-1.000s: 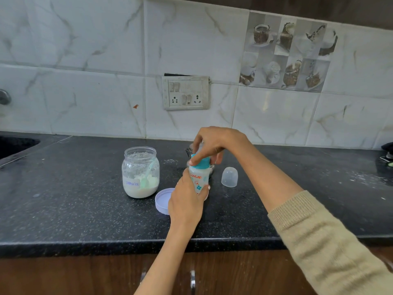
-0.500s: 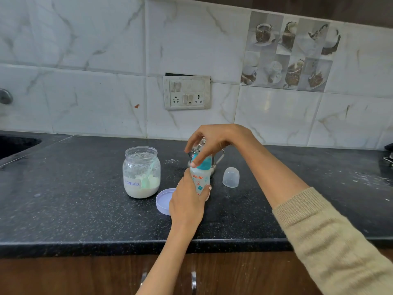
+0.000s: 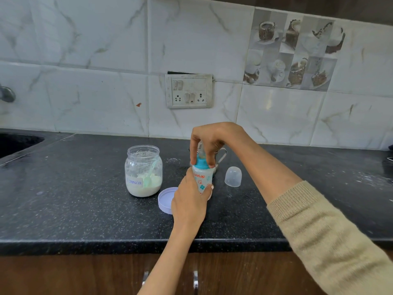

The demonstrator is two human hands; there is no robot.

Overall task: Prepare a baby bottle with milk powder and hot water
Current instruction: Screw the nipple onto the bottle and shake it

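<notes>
A small baby bottle [image 3: 201, 179] with orange print stands upright on the black counter [image 3: 85, 209]. My left hand [image 3: 189, 201] wraps its lower body from the front. My right hand [image 3: 209, 141] reaches down from above, fingertips pinching the teal collar [image 3: 201, 164] with the teat between them. To the left stands an open glass jar [image 3: 143, 170] labelled formula, holding white powder and a pale green scoop [image 3: 150, 175]. Its lilac lid [image 3: 165, 199] lies beside the bottle. A steel cup [image 3: 220, 155] is mostly hidden behind my right hand.
A clear bottle cap [image 3: 233, 176] stands on the counter to the right of the bottle. A switch and socket plate [image 3: 189, 91] is on the tiled wall behind. A dark sink [image 3: 14, 141] lies at far left. Drawer handles [image 3: 195, 279] show below the counter edge.
My right hand's fingers have shifted around the teal collar, turning on it, and the steel cup behind has come more into sight. The bottle and my left hand stay in place.
</notes>
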